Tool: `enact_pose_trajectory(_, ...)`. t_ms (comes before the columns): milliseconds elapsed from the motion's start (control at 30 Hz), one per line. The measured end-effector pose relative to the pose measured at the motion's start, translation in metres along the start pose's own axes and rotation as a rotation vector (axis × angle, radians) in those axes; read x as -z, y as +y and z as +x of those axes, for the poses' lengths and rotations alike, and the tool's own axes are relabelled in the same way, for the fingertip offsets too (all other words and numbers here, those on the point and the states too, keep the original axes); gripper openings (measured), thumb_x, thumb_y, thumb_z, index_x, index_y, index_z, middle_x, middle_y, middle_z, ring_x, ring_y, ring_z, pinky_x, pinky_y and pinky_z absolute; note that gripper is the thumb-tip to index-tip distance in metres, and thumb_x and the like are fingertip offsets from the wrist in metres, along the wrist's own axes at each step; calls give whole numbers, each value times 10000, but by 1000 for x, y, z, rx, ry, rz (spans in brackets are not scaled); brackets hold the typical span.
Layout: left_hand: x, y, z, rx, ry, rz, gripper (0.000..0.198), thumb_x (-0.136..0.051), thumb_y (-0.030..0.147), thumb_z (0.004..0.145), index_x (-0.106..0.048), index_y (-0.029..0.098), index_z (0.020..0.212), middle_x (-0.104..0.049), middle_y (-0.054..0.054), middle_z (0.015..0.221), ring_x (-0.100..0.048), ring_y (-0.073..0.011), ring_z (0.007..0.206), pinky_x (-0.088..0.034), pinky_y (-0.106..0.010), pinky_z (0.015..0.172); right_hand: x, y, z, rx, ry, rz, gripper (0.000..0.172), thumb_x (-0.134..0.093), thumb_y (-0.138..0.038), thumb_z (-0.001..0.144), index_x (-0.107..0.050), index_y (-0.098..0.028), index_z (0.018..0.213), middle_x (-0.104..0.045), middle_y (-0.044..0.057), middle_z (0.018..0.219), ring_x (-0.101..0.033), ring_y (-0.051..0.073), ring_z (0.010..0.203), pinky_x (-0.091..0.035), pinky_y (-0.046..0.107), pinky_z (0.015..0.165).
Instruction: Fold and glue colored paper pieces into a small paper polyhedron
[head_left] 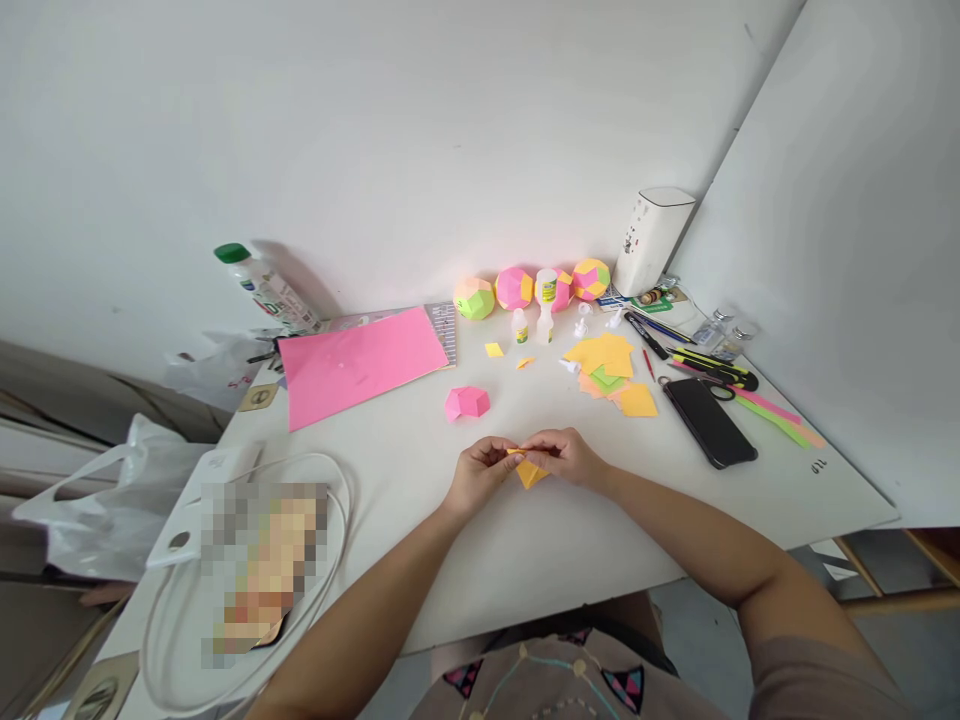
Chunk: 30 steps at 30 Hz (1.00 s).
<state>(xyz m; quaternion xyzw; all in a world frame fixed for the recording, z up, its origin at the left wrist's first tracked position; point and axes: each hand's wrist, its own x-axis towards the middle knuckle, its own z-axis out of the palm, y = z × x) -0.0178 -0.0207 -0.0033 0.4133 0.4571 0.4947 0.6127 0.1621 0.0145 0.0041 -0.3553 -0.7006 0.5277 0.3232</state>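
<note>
Between both hands is a small piece of orange paper (529, 474), partly folded, its lower corner hanging below the fingers. My left hand (486, 468) pinches its upper left edge, and my right hand (568, 458) pinches it from the right, the fingertips almost meeting. The fingers hide the paper's top. Just beyond my left hand, a pink folded paper shape (466, 403) rests on the white table (405, 470). Farther back lie a small yellow paper piece (493, 350) and a little orange folded piece (525, 362). Loose orange sheets (604, 352) overlap green and peach ones to the right.
Several coloured paper balls (514, 289) line the wall behind small glue bottles (520, 327). A pink sheet (360, 362) lies at the left. A black phone (709, 422), scissors (718, 389) and cutters (712, 368) are at the right. A white cable (346, 500) loops at front left.
</note>
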Motion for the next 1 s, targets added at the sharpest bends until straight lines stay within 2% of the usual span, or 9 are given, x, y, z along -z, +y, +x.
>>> enact_pose_trajectory(500,1,-2,0,-13,-14,45,273,-793,375,642,-652,157,724,-629,7,627,-536,-83,561,-423,-218,531,2,-5,0,11,-39,-23,296,-577,-405,821,-716,-145,811,-536,-15,559,-407,88,503,-321,229,455)
enact_pose_trajectory(867,2,-1,-1,-25,-36,73,270,-795,359,641,-618,158,680,-577,26,590,-482,-74,528,-370,-212,499,3,-5,1,-15,-53,-26,244,-586,-348,808,-711,-139,800,-558,-8,592,-439,92,527,-343,227,479)
enact_pose_trajectory(1000,4,-1,-1,-39,-48,58,250,-761,353,692,-603,160,675,-575,27,623,-463,-63,536,-356,-206,506,3,-4,0,-32,-58,-13,247,-578,-345,815,-704,-134,796,-549,-8,593,-440,93,534,-345,227,484)
